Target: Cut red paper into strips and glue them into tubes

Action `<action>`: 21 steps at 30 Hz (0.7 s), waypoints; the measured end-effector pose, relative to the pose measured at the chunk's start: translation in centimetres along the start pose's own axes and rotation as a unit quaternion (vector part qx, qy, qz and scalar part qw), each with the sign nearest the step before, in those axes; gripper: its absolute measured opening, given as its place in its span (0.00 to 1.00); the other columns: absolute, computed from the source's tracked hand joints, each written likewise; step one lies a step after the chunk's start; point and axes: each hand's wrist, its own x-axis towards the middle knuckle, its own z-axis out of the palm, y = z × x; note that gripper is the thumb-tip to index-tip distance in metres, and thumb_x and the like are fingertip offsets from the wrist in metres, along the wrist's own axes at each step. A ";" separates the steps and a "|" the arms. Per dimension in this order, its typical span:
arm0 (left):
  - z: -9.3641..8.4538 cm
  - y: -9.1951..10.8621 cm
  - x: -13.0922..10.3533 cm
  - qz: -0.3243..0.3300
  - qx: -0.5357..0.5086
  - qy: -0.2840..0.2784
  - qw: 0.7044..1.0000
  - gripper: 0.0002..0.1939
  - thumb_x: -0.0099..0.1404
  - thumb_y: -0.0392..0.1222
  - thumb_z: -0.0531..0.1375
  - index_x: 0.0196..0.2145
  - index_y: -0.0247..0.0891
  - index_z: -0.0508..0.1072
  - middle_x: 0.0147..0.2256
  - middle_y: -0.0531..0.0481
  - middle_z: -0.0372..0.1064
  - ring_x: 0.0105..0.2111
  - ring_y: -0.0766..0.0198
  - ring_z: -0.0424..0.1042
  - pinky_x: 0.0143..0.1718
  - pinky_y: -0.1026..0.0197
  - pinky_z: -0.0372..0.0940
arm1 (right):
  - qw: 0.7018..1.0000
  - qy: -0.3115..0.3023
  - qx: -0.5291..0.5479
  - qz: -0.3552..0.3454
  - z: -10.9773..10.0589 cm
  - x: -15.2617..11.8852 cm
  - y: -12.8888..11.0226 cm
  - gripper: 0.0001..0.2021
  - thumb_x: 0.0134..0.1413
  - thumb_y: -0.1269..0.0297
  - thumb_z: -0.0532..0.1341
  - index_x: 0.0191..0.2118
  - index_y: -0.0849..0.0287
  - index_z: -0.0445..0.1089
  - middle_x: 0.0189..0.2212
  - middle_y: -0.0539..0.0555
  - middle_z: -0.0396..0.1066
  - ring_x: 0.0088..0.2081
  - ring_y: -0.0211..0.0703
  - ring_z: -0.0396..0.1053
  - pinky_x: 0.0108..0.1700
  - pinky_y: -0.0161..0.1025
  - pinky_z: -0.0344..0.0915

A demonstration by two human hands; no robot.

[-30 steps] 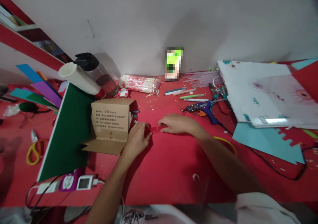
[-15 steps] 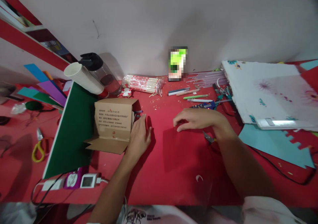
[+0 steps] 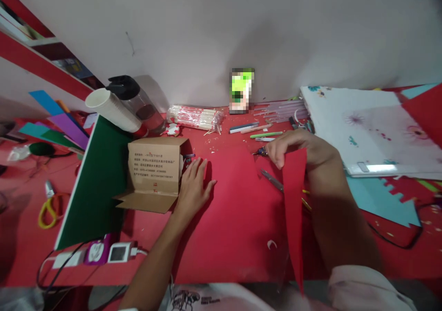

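Pinched in my right hand (image 3: 292, 145) is the top edge of a red paper sheet (image 3: 294, 200), which hangs down on edge over the table's front side. Just left of the sheet lies a pair of scissors (image 3: 272, 181) with its blades pointing away to the left; the yellow handle is partly hidden behind the sheet. My left hand (image 3: 195, 184) rests on the red tabletop with its fingers spread and holds nothing. Close beside its left edge stands an open cardboard box (image 3: 155, 168) with printed writing.
At the back are a phone (image 3: 241, 90), wrapped sticks (image 3: 195, 117) and several pens (image 3: 265, 135). A paper cup (image 3: 113, 111), a bottle (image 3: 145, 106) and a green board (image 3: 100, 187) stand left. A white floral board (image 3: 373, 127) and light-blue paper (image 3: 380, 200) lie right.
My right hand has moved right and lifted the red sheet off the table, so it now hangs upright. The scissors show more. My left hand's fingers have spread a little.
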 end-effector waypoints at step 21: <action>-0.5 2.7 6.7 0.103 0.021 -0.128 0.986 0.20 0.61 0.41 0.68 0.51 0.42 0.73 0.48 0.42 0.74 0.50 0.50 0.72 0.54 0.49 0.67 | 0.958 0.213 0.185 -0.045 -2.7 -2.4 1.5 0.17 0.46 0.50 0.76 0.36 0.55 0.78 0.34 0.52 0.78 0.37 0.47 0.77 0.40 0.43 0.74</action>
